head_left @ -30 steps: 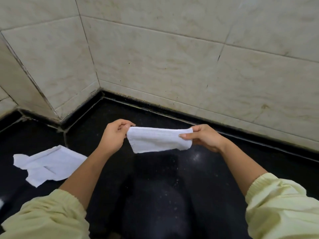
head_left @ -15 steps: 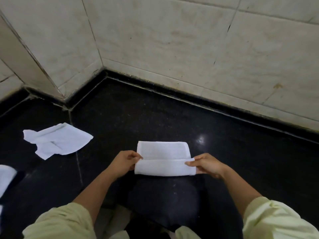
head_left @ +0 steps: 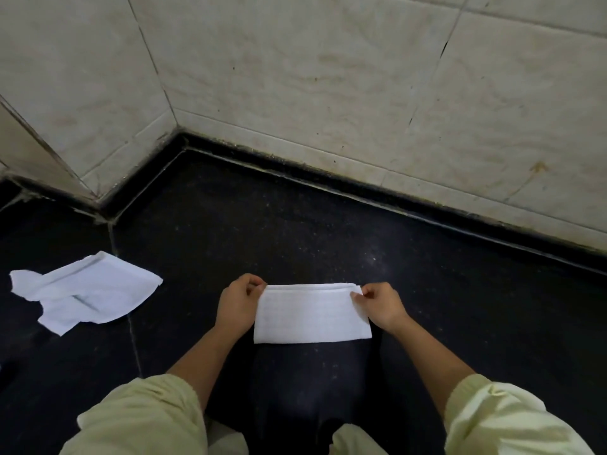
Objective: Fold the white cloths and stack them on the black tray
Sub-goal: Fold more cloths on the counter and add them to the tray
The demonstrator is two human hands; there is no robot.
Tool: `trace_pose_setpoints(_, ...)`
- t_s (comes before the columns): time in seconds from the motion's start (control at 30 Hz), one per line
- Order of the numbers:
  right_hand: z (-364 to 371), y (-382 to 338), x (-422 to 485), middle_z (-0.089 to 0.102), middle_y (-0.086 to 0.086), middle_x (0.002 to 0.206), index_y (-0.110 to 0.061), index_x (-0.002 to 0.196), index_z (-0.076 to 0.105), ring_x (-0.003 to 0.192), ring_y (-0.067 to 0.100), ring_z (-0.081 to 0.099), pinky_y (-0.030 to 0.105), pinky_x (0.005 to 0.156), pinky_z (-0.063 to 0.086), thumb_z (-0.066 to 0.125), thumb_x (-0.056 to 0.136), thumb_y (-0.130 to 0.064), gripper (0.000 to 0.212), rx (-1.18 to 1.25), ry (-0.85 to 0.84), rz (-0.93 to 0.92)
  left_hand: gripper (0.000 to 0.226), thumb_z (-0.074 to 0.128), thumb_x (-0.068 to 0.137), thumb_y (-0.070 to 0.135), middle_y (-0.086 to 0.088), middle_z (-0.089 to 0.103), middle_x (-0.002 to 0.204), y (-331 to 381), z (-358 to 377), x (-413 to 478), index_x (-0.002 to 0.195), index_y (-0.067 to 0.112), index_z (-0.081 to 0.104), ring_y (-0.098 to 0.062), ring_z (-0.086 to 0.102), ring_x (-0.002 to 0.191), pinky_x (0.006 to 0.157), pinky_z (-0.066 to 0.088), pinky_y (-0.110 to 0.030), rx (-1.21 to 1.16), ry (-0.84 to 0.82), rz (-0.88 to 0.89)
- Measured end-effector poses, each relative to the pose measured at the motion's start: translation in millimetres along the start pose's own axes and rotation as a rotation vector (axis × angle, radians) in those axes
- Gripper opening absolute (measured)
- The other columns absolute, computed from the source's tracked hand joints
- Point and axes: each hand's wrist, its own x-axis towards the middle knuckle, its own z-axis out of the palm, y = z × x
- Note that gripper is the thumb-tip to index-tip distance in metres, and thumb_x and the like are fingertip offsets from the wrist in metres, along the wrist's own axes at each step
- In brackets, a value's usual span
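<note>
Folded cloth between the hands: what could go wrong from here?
The left hand and right hand pinch only the far corners of the folded cloth; lifted that way, its layers could fall open. The dark floor looks speckled, so the cloth may pick up dirt.

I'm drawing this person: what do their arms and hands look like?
The left sleeve and right sleeve are loose, pale yellow-green, with gathered cuffs. Below them the forearms are bare. The left hand and right hand show no gloves, rings or watch.
</note>
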Motion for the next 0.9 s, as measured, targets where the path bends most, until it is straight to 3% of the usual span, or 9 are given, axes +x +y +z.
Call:
trace_pose_setpoints(0.1,2.1,-4.0,7.1,0.060,0.004,0.069,0.002,0.079,0.065,0.064,0.014,0.053,0.027,0.059,0.042,0.061,0.092,-0.027,0.032,-0.048,0.026,0.007,0.012,0.054,0.096,0.023,0.002,0.066,0.094,0.1,3.7,11.1,0.104,0.018,0.062,-0.010,0.062,0.085,0.063,0.040,-0.016,0.032,0.004,0.015)
trace_pose_setpoints(0.23,3.0,-8.0,14.5,0.055,-0.001,0.063,-0.012,0.065,0.056,0.060,0.011,0.051,0.023,0.054,0.039,0.060,0.094,-0.029,0.033,-0.108,0.030,0.021,0.014,0.054,0.096,0.021,0.003,0.063,0.093,-0.2,5.6,21.3,0.106,0.015,0.062,-0.009,0.059,0.083,0.065,0.040,-0.019,0.056,0.001,0.038)
trace_pose_setpoints(0.37,7.2,-9.6,18.3,0.063,0.002,0.074,-0.007,0.083,0.066,0.070,0.015,0.060,0.026,0.062,0.047,0.060,0.093,-0.031,0.027,-0.123,0.034,0.051,0.016,0.052,0.097,0.020,0.001,0.064,0.096,-4.0,7.9,28.7,0.109,0.015,0.060,-0.010,0.059,0.084,0.071,0.042,-0.023,0.091,-0.016,0.046)
trace_pose_setpoints(0.53,12.1,-12.2,16.1,0.062,0.002,0.077,-0.011,0.084,0.060,0.068,0.013,0.058,0.025,0.058,0.044,0.058,0.094,-0.032,0.024,-0.183,0.066,0.048,0.018,0.052,0.097,0.021,-0.001,0.065,0.099,-6.4,10.7,32.0,0.113,0.016,0.059,-0.012,0.060,0.086,0.074,0.046,-0.026,0.093,-0.012,0.063)
trace_pose_setpoints(0.67,14.8,-9.4,8.7,0.055,-0.003,0.097,-0.016,0.097,0.056,0.086,0.014,0.056,0.029,0.071,0.048,0.061,0.092,-0.034,0.019,-0.172,0.206,-0.020,0.025,0.058,0.094,0.030,0.000,0.057,0.105,-5.0,10.8,28.0,0.116,0.020,0.056,-0.011,0.058,0.084,0.075,0.050,-0.029,0.083,0.084,0.074)
trace_pose_setpoints(0.77,13.0,-5.7,-1.8,0.049,-0.005,0.100,-0.017,0.099,0.058,0.092,0.012,0.052,0.028,0.075,0.048,0.062,0.091,-0.027,0.014,-0.119,0.305,-0.124,0.028,0.059,0.092,0.035,0.003,0.048,0.115,-9.3,9.6,15.9,0.117,0.022,0.055,-0.010,0.055,0.093,0.076,0.049,-0.027,0.113,0.113,0.165)
trace_pose_setpoints(0.9,15.1,5.0,-18.1,0.050,-0.004,0.088,-0.011,0.085,0.065,0.086,0.011,0.049,0.023,0.068,0.041,0.062,0.091,-0.022,0.013,-0.189,0.198,-0.234,0.033,0.064,0.086,0.046,0.009,0.040,0.118,-25.9,14.5,-8.5,0.113,0.029,0.057,-0.004,0.040,0.107,0.083,0.040,-0.019,0.281,-0.003,0.375)
